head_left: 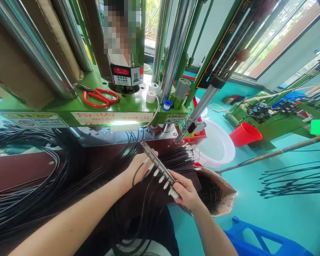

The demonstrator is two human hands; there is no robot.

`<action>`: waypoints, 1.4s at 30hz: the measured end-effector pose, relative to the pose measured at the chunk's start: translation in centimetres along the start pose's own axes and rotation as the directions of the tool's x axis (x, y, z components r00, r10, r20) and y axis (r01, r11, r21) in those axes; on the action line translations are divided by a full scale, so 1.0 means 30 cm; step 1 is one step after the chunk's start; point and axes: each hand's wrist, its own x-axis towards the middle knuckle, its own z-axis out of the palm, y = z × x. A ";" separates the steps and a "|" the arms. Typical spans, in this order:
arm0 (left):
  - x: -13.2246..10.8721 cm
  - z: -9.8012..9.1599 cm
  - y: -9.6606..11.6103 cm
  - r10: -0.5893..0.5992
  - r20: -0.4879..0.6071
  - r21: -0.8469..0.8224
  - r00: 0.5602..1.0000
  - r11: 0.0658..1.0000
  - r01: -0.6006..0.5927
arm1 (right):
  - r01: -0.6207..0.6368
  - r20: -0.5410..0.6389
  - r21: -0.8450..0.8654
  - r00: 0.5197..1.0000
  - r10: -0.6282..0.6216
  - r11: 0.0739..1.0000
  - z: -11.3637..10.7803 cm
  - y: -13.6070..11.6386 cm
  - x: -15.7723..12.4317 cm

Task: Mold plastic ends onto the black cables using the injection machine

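Note:
A long metal mold bar (pixel 160 165) is held at a slant above the brown bench, with a row of several cable connectors (pixel 162 179) sticking out along its near side. Black cables hang from these connectors toward my lap. My left hand (pixel 140 167) grips the bar's far left end, its fingers partly hidden behind it. At the near right end my right hand (pixel 185 188) is closed around the bar, thumb by the last pale connector. Just beyond the bar, a bundle of black cables with silvery connector ends (pixel 188 153) lies on the bench.
A green press machine (pixel 96 115) stands in front, with red-handled scissors (pixel 100 97) and white tape rolls (pixel 151 96) on it. Coiled black cables (pixel 50 160) cover the bench's left. To the right are a paper-lined bin (pixel 226 199), a white tub (pixel 221 142) and a red bucket (pixel 245 134).

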 end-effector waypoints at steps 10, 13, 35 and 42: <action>-0.172 -0.065 -0.012 0.222 0.076 0.256 0.972 0.938 -0.234 | -0.273 -0.021 -0.057 0.962 0.272 0.960 0.005 -0.110 0.018; -0.274 -0.116 -0.018 0.254 0.118 0.334 0.960 0.900 -0.280 | -0.331 -0.005 -0.216 0.941 0.338 0.919 -0.026 -0.184 0.044; -0.169 -0.314 -0.095 -0.636 -0.026 -0.961 0.771 0.229 0.157 | 0.490 0.497 -0.867 0.861 0.108 0.086 0.058 -0.203 0.591; 0.083 -0.252 -0.177 -0.792 0.185 -0.983 0.581 -0.162 0.091 | 0.358 0.320 -0.923 0.918 -0.236 0.143 0.120 -0.256 0.660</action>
